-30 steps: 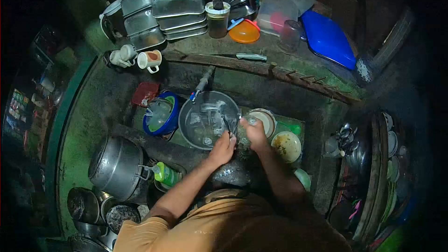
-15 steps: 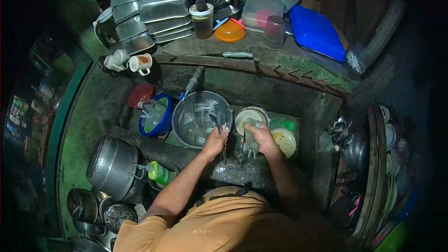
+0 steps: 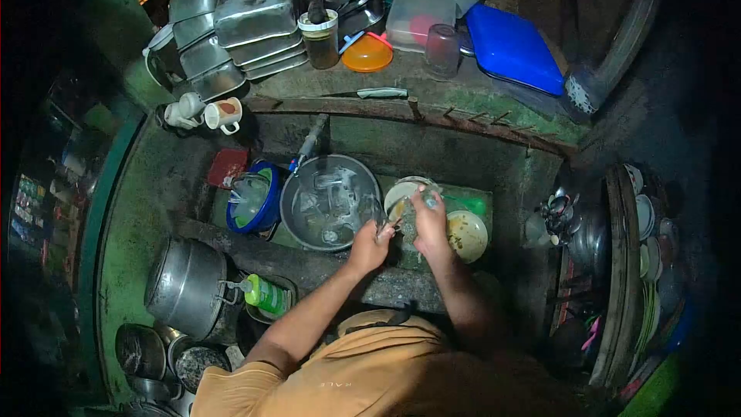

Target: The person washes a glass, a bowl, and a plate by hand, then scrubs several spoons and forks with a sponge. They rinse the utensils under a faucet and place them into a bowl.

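Looks like a home-type kitchen/wash area: big round grey basin w/ water, stacked rectangular metal pans, white ceramic plates.

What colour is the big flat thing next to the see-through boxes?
Blue, clearest in the head view.

Orange-yellow shirt, short sleeve, small pale lettering, bare hands
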